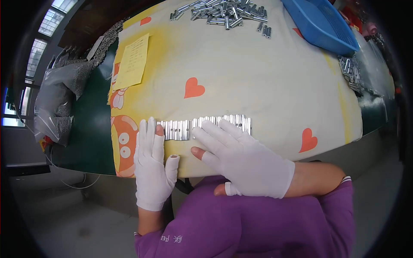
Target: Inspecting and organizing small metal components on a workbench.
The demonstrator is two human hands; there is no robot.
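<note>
A row of short silver metal tubes (177,130) lies side by side on the pale printed cloth (254,86) near its front edge. Small dark holes show in some of them, and a narrow gap splits the row near its middle. At the row's left end rests my left hand (152,172), in a white glove with some bare fingertips, its fingers stretched out flat. My right hand (245,161), gloved the same way, lies spread over the right part of the row. Its fingers touch the tubes and hide some of them.
A loose heap of similar tubes (228,13) lies at the far side. A blue plastic basket (320,28) stands far right, with more tubes (350,71) beside it. A yellow paper sheet (132,62) lies at left; plastic bags of small parts (64,92) sit beyond.
</note>
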